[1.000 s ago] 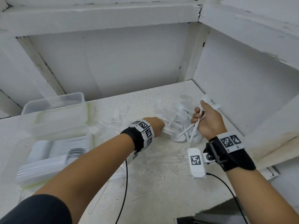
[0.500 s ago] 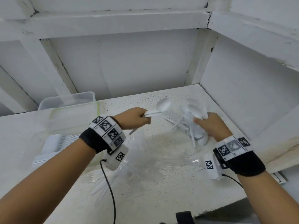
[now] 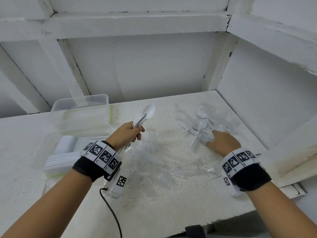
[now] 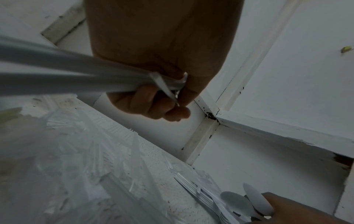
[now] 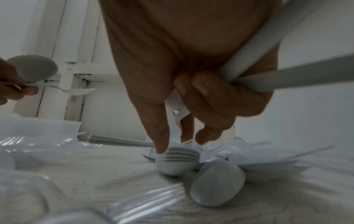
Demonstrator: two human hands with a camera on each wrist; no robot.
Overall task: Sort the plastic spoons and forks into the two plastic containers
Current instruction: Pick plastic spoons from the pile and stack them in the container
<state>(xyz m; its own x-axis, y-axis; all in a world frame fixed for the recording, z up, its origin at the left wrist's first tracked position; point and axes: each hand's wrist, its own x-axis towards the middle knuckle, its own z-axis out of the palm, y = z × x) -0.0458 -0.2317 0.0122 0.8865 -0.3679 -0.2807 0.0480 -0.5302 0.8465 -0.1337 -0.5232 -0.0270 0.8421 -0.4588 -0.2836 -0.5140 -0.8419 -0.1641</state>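
My left hand (image 3: pixel 128 134) grips a small bundle of white plastic spoons (image 3: pixel 147 112) by the handles and holds it up over the middle of the shelf; its fingers (image 4: pixel 153 104) are curled round the handles. My right hand (image 3: pixel 221 140) is down on the heap of white spoons (image 3: pixel 200 126) at the right. It keeps a few white handles (image 5: pixel 268 72) in its curled fingers, and the index finger (image 5: pixel 159 136) touches a nested stack of spoons (image 5: pixel 177 160). Two clear containers stand at the left: one (image 3: pixel 82 107) at the back, and a nearer one (image 3: pixel 51 170) holding rows of white cutlery.
Clear plastic forks and wrapping film (image 3: pixel 151 162) lie spread over the speckled white shelf (image 3: pixel 171 203) between my hands. White walls close the shelf at the back and right. A black cable (image 3: pixel 111 212) hangs from my left wrist.
My left hand left the heap with spoons in its grip and moved left and up. My right hand dropped from a raised hold down onto the heap.
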